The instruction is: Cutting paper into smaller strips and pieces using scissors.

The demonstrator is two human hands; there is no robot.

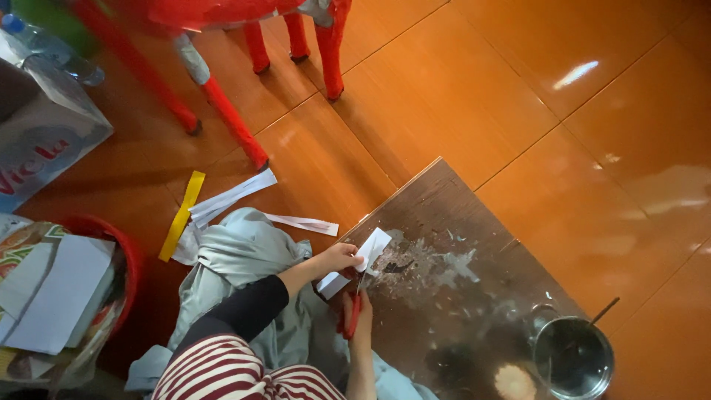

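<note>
My left hand (pixel 342 258) pinches the paper strip (pixel 355 263); my right hand (pixel 358 310) grips red scissors (pixel 352 311). I should keep the paper taut.

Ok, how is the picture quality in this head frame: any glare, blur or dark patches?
Head view: window glare streaks the glossy orange floor tiles at upper right; the red plastic stool at the top edge is smeared by motion blur; the left hand on the white paper strip and the right hand with the red scissors are fairly sharp; the lower left by the red basket lies in shadow.
</note>
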